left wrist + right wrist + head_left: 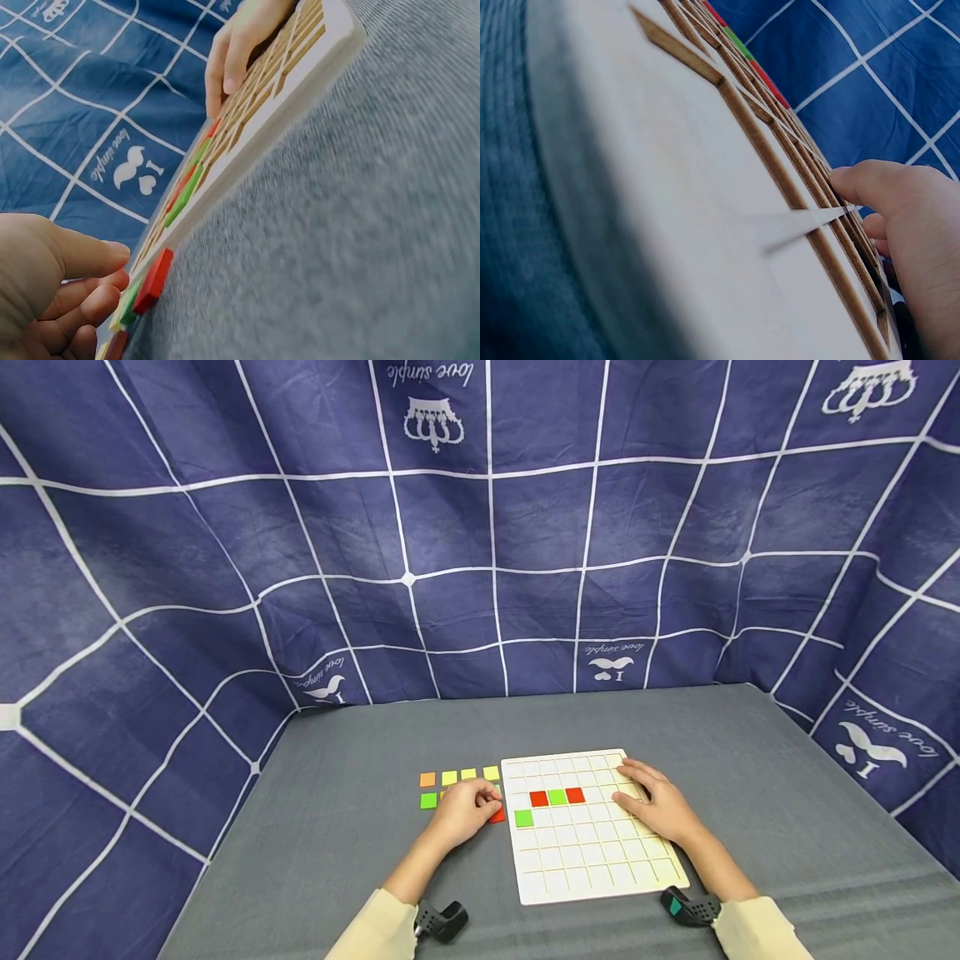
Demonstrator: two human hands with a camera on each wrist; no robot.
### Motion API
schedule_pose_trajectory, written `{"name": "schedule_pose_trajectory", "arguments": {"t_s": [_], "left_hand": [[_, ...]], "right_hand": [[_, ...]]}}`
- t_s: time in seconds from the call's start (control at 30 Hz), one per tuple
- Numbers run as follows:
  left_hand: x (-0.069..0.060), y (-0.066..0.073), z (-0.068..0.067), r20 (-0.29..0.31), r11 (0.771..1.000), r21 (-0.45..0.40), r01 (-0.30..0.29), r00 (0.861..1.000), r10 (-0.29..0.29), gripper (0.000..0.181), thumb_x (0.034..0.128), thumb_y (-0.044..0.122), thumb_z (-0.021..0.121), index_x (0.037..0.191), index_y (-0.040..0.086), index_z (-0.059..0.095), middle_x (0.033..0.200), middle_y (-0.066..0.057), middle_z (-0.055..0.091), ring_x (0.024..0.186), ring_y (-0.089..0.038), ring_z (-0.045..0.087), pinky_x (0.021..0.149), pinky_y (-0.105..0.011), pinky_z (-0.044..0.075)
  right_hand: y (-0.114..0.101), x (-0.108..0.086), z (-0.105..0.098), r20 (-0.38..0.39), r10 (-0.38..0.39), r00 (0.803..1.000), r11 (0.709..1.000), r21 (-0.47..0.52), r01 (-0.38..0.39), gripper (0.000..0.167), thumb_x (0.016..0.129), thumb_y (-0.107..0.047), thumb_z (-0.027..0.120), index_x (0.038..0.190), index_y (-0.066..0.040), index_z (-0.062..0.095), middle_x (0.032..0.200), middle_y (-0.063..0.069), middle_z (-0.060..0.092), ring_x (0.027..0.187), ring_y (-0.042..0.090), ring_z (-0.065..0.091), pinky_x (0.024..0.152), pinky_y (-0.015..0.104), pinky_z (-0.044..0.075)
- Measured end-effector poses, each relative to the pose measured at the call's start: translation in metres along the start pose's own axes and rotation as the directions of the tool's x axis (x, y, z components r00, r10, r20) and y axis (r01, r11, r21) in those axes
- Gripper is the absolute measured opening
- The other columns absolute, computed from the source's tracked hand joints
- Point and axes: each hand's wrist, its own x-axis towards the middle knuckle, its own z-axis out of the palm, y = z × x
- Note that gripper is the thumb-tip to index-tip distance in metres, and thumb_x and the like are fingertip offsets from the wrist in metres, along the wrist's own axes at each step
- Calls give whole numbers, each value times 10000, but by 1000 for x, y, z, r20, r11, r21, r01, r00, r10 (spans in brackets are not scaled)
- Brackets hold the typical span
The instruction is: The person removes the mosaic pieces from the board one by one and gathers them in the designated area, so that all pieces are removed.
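A pale wooden grid board [600, 872] lies on the grey cloth. Two red tiles, one of them a red tile [575, 795], and a green tile [557, 797] sit in one row; another green tile [523, 818] sits in the row nearer me. Just left of the board, my left hand [459, 814] hovers over loose tiles, fingers loosely curled, thumb apart from them in the left wrist view. Nothing shows in its grasp. Close to its fingertips lies a loose red tile [154, 281]. My right hand [663, 806] rests on the board's right side, fingers extended.
Loose tiles lie in rows left of the board: an orange tile [427, 779], a yellow tile [449, 777], a green tile [428, 801] and several more, partly hidden by the left hand. A blue gridded curtain [540, 602] hangs behind the grey-covered table [337, 843].
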Motion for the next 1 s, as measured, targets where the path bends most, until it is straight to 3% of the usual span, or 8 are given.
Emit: {"name": "schedule_pose_trajectory", "arguments": {"t_s": [0.37,0.77,1.0], "left_hand": [[10,10,7,23,999,-13,-34,999,35,38,854,94,742,863,88,706,721,85,576,639,-34,508,584,-214,430],[16,13,14,40,998,-57,-33,999,36,49,851,54,712,871,96,695,714,78,584,629,-36,505,578,-221,436],[19,16,19,20,996,-56,-66,998,67,50,837,58,712,868,92,694,737,75,599,663,-36,522,621,-215,443]], "right_hand": [[0,0,0,-3,-9,1000,1000,-5,9,549,903,-317,695,1319,17,566,1427,216,455,1312,455,384,1003,625,313],[1,1,0,0,0,1000,1000,-9,0,553,903,-328,695,1325,5,566,1433,207,452,1317,449,380,1008,622,310],[1,1,0,-1,2,1000,1000,-6,-2,548,902,-329,697,1320,2,571,1431,205,456,1317,447,381,1008,622,310]]}}
